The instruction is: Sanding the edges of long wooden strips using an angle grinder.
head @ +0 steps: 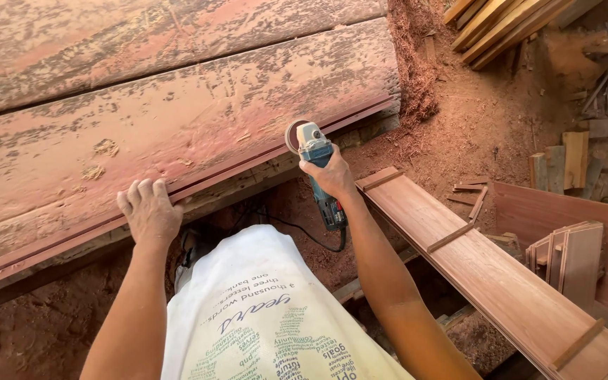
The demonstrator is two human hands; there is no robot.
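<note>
On one plank (177, 127), one grinder (314, 151), two hands

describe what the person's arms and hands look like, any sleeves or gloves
Both arms are bare to the frame's edge, with no sleeves in view. The left hand and right hand wear no gloves, rings or watch. Both hands look dusty. The only clothing visible is a white shirt printed with text.

Your left hand (150, 210) rests on the edge of the wide, worn reddish timber slab (177, 119). The blue angle grinder (316, 163) in your right hand (332, 176) sits right of it. The long cleated wooden plank (501, 281) lies further right.
</note>
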